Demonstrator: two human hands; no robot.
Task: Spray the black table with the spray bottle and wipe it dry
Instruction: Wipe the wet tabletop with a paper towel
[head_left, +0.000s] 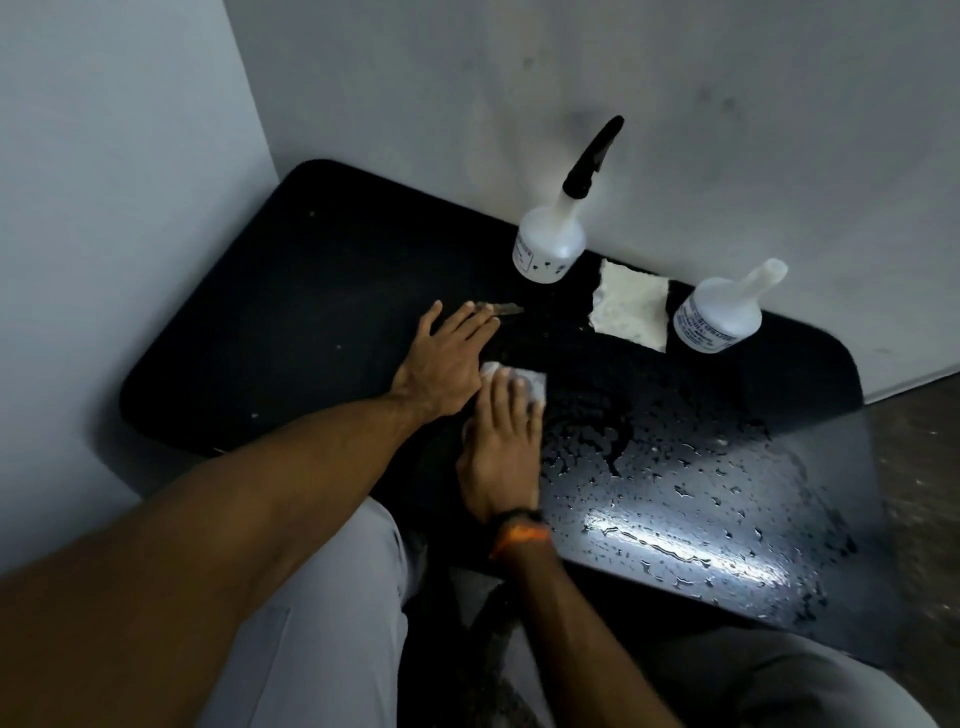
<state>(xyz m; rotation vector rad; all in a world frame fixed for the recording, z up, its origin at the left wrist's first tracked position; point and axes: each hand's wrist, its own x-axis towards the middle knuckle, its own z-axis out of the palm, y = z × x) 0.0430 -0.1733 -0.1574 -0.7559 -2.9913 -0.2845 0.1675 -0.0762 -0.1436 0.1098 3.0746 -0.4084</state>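
The black table (291, 322) fills the middle of the view, and its right half is covered in water droplets (675, 499). My right hand (501, 447) lies flat on a white cloth (535, 384) and presses it onto the table near the centre. Just left of it, my left hand (447, 364) rests flat on the dry part of the surface with its fingers spread. A white spray bottle (550, 244) with a black trigger head stands upright at the back by the wall, beyond both hands.
A second white bottle (719, 317) without a trigger head stands at the back right. A folded white cloth (631, 306) lies between the two bottles. Grey walls (130, 208) close in the table at the left and back. My knees are below the front edge.
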